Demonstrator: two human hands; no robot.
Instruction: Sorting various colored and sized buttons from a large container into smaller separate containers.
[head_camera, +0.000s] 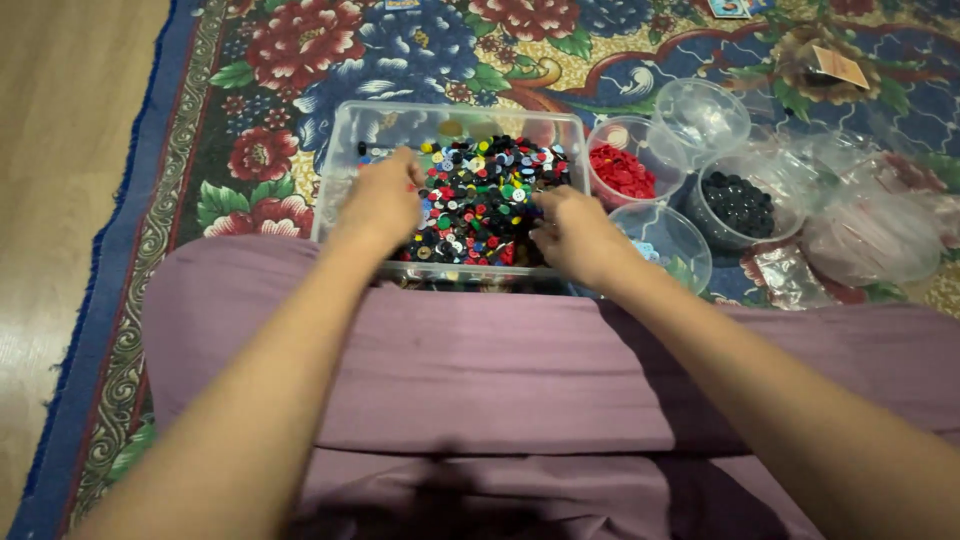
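Fingers resting on mixed buttons.

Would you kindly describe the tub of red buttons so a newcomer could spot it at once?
Start at the clear rectangular bin of mixed buttons on the floral rug. Just beyond its right edge stand four round clear tubs. The tub of red buttons is the one closest to the bin; its neighbours hold black buttons, pale bits or nothing.

A flowered rug is covering the wooden floor and bearing a clear bin of mixed buttons, four round tubs, crumpled plastic bags and a card.
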